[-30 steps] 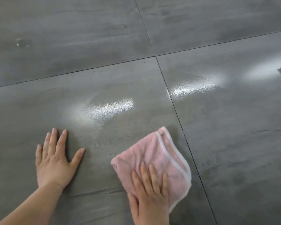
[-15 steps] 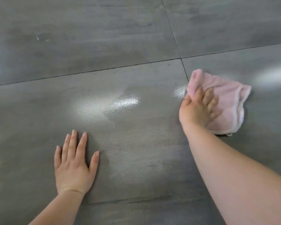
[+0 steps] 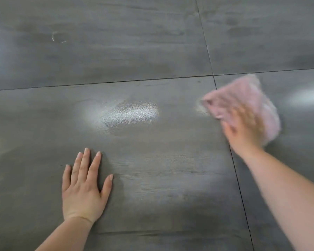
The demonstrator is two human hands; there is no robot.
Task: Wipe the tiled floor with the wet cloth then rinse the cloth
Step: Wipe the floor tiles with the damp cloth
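A pink cloth (image 3: 243, 95) with a pale edge lies on the grey tiled floor (image 3: 152, 51) at the right, close to where the grout lines cross. My right hand (image 3: 243, 129) presses down on the cloth with its fingers spread over it; both are blurred by motion. My left hand (image 3: 83, 187) rests flat on the tile at the lower left, fingers straight and slightly spread, holding nothing.
Dark grout lines (image 3: 209, 57) divide the large tiles. A wet glossy patch (image 3: 132, 113) shines in the middle of the near tile. A faint whitish mark (image 3: 56, 37) sits on the far left tile.
My right hand swept the cloth from the near tile beside my left hand out to the right and away, across the grout line. The left hand stayed planted.
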